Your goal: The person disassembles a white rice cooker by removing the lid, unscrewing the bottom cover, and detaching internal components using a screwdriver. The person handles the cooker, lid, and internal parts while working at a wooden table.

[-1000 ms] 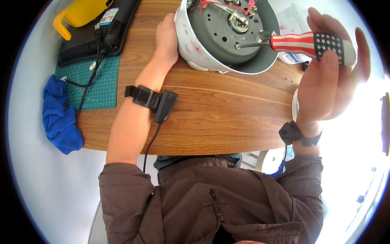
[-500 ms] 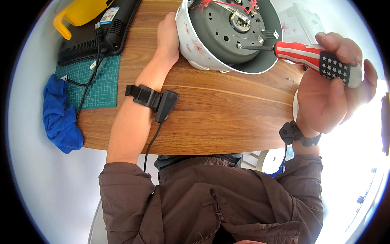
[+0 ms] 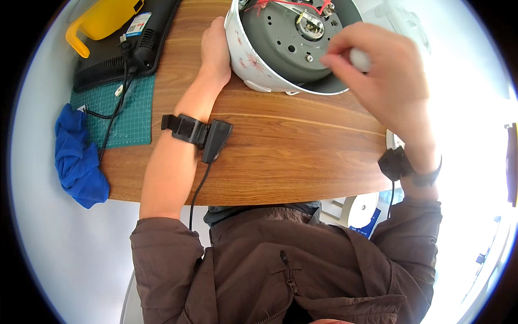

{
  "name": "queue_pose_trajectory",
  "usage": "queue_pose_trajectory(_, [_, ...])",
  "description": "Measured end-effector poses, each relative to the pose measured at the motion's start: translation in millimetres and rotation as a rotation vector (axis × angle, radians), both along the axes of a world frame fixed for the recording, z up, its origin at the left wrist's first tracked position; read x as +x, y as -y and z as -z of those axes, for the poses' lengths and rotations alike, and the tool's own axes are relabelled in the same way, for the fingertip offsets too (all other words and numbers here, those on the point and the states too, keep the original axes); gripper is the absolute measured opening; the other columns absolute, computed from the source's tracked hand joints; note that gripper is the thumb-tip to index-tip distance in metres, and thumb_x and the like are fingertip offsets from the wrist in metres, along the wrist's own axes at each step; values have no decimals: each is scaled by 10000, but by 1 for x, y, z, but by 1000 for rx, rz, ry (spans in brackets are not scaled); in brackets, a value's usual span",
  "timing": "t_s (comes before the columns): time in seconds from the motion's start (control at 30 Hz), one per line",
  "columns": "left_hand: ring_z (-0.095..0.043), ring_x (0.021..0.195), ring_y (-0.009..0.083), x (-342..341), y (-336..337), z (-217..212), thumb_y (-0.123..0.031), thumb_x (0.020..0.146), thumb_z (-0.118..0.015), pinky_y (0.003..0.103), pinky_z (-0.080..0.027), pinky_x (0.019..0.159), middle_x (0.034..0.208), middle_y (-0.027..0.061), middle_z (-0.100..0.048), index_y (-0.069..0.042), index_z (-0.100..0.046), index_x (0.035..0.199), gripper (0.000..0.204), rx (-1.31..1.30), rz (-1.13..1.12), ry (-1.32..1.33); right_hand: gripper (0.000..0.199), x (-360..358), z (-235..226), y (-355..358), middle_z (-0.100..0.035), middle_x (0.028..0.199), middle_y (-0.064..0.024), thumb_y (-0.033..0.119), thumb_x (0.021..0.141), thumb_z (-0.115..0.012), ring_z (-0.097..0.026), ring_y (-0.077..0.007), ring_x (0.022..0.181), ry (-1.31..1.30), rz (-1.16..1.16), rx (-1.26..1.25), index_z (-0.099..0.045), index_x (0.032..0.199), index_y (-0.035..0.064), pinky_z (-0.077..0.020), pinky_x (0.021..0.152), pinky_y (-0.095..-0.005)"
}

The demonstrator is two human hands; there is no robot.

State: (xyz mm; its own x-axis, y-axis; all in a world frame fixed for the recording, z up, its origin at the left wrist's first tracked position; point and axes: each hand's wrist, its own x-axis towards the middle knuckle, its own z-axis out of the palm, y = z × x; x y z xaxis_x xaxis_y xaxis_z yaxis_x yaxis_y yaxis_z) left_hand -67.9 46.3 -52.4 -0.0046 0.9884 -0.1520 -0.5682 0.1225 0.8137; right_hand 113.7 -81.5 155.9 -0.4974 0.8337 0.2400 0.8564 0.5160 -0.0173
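A white rice cooker body [image 3: 258, 67] with a pink flower pattern lies on the table, its open side showing a grey metal inner base [image 3: 275, 46] with red wires [image 3: 297, 4] and a shiny screw [image 3: 309, 58]. My left hand [image 3: 216, 51] grips the cooker's left outer wall, its fingertips partly hidden. Over the right part of the opening, my right hand [image 3: 386, 70] is closed round a screwdriver; only the pale end of its handle [image 3: 360, 60] shows. The hand hides the rest of the handle and the shaft, so I cannot tell whether the tip touches anything.
At the left lie a green cutting mat [image 3: 135, 119], a crumpled blue cloth [image 3: 81, 156], a black device [image 3: 108, 67] with a cable, and a yellow tool or container [image 3: 102, 21]. A clear plastic piece [image 3: 396, 24] is behind my right hand. The wooden table's front edge [image 3: 270, 202] runs before me.
My right hand has moved left and turned over, bringing the screwdriver across the cooker's opening. The shaft, earlier visible pointing at a screw, is now hidden. My left hand keeps its hold.
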Motion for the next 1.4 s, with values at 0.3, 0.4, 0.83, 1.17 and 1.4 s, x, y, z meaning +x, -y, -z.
queue_pose_trajectory(0.3, [-547, 807, 162, 4, 3, -5, -304, 987, -445, 368, -455, 749, 846, 40, -629, -32, -634, 867, 352, -5, 15, -19, 258, -3, 30, -12, -699, 773, -163, 248, 928, -697, -686, -365, 743, 81, 169, -66, -728, 849, 5, -547, 703, -458])
queue_pose_trajectory(0.4, [-552, 808, 165, 4, 2, -3, -304, 988, -441, 369, -458, 752, 853, 42, -634, -29, -634, 880, 353, 9, 15, -24, 267, -7, 30, -12, -699, 774, -179, 243, 932, -688, -687, -377, 751, 112, 187, -70, -721, 845, -7, -546, 709, -465])
queue_pose_trajectory(0.83, [-556, 797, 159, 4, 2, -2, -302, 992, -433, 364, -455, 741, 842, 36, -633, -39, -633, 864, 354, 23, 12, -12, 204, -7, 29, -10, -694, 737, -187, 200, 889, -687, -682, -384, 719, -12, 230, -131, -724, 875, 0, -552, 711, -451])
queue_pose_trajectory(1.17, [-551, 802, 162, 4, 6, -6, -306, 986, -435, 361, -448, 744, 841, 37, -624, -37, -628, 859, 355, 28, 13, -24, 117, -7, 36, -10, -687, 767, -186, 133, 861, -673, -678, -386, 759, -11, 121, -18, -690, 861, 17, -544, 726, -459])
queue_pose_trajectory(1.4, [-553, 812, 161, 3, 5, -4, -311, 984, -435, 360, -446, 752, 855, 37, -628, -40, -628, 861, 354, 23, 25, -32, 90, -10, 38, -8, -684, 825, -186, 91, 848, -666, -677, -389, 801, -47, 145, -26, -684, 902, 21, -542, 740, -469])
